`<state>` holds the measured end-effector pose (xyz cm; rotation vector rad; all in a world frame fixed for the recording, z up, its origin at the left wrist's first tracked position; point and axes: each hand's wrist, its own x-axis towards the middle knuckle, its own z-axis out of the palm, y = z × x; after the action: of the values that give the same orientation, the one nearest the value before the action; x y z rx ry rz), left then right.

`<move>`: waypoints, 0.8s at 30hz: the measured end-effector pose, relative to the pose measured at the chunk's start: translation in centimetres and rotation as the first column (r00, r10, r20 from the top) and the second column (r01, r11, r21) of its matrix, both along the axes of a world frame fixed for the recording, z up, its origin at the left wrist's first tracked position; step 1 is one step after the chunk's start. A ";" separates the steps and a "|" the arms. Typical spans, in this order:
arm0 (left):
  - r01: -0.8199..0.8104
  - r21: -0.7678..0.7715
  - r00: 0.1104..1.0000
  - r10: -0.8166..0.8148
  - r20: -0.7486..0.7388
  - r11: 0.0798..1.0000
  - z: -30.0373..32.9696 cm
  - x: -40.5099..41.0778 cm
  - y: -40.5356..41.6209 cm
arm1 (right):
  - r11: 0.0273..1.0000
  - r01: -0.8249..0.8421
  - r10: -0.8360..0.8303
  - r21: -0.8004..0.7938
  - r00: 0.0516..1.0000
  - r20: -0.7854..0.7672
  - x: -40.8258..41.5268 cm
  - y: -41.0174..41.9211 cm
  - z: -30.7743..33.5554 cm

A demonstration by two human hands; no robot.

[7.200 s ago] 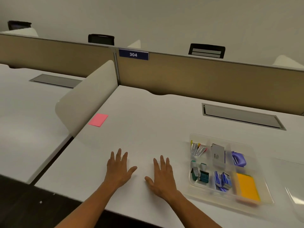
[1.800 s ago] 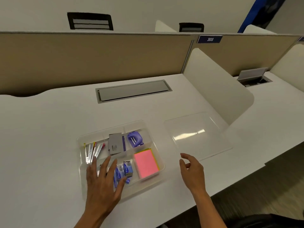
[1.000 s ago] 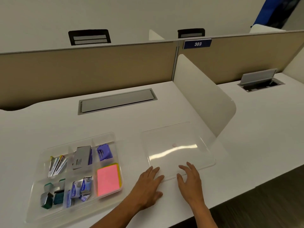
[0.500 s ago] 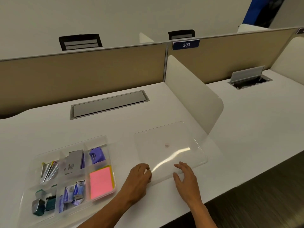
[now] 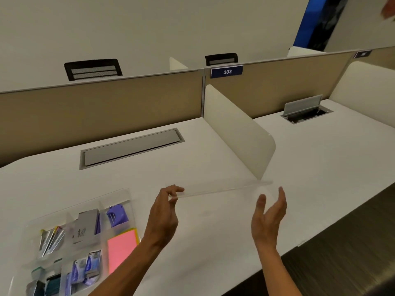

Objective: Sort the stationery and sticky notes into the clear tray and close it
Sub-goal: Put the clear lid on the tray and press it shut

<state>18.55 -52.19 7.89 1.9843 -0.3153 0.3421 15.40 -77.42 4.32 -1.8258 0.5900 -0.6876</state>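
At lower left of the frame, the clear tray (image 5: 128, 194) of stationery sits open on the white bench (image 5: 213, 242); mid-frame, the left hand (image 5: 163, 214) pinches the clear lid (image 5: 222, 188) by its left end above the bench, while the right hand (image 5: 268, 216) spreads open beneath its right end

Light is even and soft, seemingly from overhead, and the white desk (image 5: 213, 242) reads bright without blown patches. Shadows on the desk are faint; a pale one lies under the clear lid (image 5: 222, 190), whose edge shows as a thin bright line. The lid's far right end smears, perhaps from motion. Left of the lid, the clear tray (image 5: 126, 192) and its contents look slightly soft. Above the lid, the partition's straight top bows with wide-angle distortion. The floor right of the desk is dim and streaked
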 end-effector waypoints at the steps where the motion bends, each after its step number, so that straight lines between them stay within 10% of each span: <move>1: -0.026 -0.054 1.000 0.026 -0.016 0.998 0.6 0.1 0.2 | 0.997 -0.015 0.016 0.076 1.000 -0.009 0.0 -0.3 0.1; 24: -0.302 -0.484 0.940 0.342 -0.006 0.822 12.1 -3.2 13.4 | 0.815 -0.504 0.499 0.286 0.861 0.099 1.5 10.0 8.0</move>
<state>15.35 -38.78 19.95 1.5247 0.0633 0.6545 16.94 -67.40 12.36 -1.5820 0.1625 -0.2353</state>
